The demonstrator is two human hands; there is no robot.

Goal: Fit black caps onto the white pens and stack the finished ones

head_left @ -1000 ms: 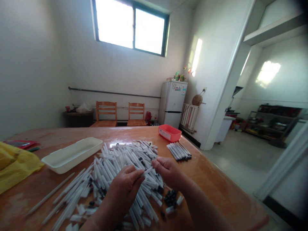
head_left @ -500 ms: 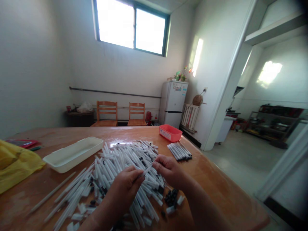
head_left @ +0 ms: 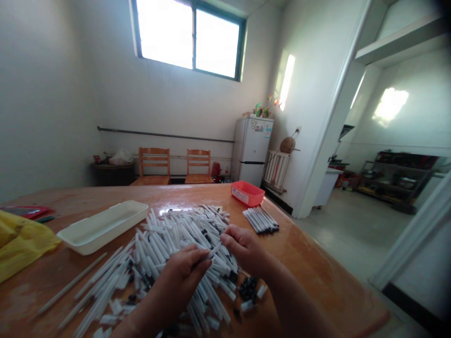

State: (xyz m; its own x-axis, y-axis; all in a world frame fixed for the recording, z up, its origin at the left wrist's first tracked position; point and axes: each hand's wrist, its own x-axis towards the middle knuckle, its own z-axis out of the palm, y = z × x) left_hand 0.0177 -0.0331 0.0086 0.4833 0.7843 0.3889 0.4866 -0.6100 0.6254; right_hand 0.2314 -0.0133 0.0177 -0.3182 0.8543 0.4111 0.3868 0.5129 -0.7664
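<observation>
Over a heap of whitish, see-through pen barrels (head_left: 169,239), my left hand (head_left: 185,274) and my right hand (head_left: 244,246) face each other. Between them runs a pale pen barrel (head_left: 214,250); the left thumb and fingers pinch its near end, and the right ones pinch its far end. The fingers cover both ends, so the tips cannot be made out. Small black plugs (head_left: 248,287) lie in a cluster below my right wrist, beside short clear caps (head_left: 247,306). Beyond that hand, a row of pens with black ends (head_left: 260,220) lies side by side.
A red basket (head_left: 248,193) stands at the table's far edge. To the left are a long cream tray (head_left: 102,226), a yellow plastic bag (head_left: 24,244) and a thin stick (head_left: 72,284). Two wooden chairs (head_left: 154,165) and a fridge (head_left: 252,148) stand behind the brown table (head_left: 317,281).
The view has shifted slightly, moving everything a little left in the picture. Both hands keep hold of the pen barrel, with the right hand slightly closer to the left.
</observation>
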